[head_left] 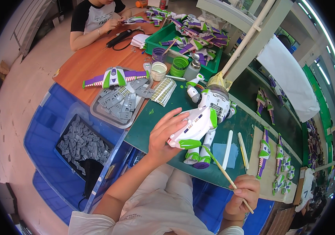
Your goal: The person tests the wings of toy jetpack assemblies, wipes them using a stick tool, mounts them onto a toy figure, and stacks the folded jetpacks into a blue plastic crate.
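Note:
My left hand (162, 135) grips a white plastic toy shell (195, 122) with green corners, fingers over its top and side. In my right hand (244, 195) is a thin wooden paintbrush (223, 170), pinched near its rear end. The brush's green tip meets or nearly meets the shell's green lower edge. Just beyond the shell, a white, green and purple toy figure (215, 100) lies on the green work surface (151, 113), partly hidden by it. A blue cloth (219, 152) and white sticks (227, 149) lie right of the figure's legs.
Paint cups, one green (179, 66) and one white (158, 71), stand beyond with a metal-topped bottle (193, 67). Grey parts fill a tray (126, 126) and a black bin (67, 156) at left. Winged toy parts crowd a green crate (149, 49). Opposite sits a co-worker (97, 23).

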The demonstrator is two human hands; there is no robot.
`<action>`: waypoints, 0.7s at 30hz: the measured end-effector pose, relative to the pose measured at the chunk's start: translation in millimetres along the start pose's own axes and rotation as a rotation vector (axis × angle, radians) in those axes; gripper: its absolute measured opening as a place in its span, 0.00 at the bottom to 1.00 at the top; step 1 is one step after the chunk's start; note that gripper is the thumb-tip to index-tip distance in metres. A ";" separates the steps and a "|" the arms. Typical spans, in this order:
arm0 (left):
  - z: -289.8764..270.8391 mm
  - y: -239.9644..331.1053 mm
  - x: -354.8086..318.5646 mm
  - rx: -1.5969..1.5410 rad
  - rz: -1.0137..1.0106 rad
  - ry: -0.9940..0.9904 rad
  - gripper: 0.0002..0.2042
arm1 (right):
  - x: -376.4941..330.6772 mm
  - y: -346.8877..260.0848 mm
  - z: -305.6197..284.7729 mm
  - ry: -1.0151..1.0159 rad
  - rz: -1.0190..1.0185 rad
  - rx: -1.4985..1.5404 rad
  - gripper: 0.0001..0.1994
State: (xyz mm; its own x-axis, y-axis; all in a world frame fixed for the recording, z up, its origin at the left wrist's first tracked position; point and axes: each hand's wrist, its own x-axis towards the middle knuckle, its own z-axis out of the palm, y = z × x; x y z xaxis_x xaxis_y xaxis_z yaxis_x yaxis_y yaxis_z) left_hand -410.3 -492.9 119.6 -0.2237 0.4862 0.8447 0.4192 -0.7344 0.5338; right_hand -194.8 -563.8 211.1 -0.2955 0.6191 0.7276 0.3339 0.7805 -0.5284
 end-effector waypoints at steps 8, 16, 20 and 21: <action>-3.2 0.4 1.5 -0.003 -0.014 -0.012 0.27 | 2.7 -0.4 2.1 -0.015 -0.020 0.001 0.10; -3.7 -0.9 0.3 -0.008 -0.023 -0.033 0.28 | 2.0 3.3 2.4 -0.008 -0.028 -0.015 0.10; -3.7 -2.4 0.1 -0.012 -0.021 -0.022 0.28 | 1.6 3.7 1.9 0.009 -0.044 0.000 0.10; -3.9 -2.2 0.3 -0.013 -0.022 -0.021 0.28 | 1.3 3.6 2.0 0.008 -0.046 0.007 0.10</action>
State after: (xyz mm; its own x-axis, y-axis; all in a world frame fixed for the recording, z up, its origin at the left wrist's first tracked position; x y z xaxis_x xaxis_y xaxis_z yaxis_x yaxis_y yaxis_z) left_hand -414.8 -493.0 118.8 -0.2143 0.5117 0.8320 0.4032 -0.7295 0.5525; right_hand -195.8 -560.0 209.3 -0.3031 0.5820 0.7546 0.3136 0.8087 -0.4977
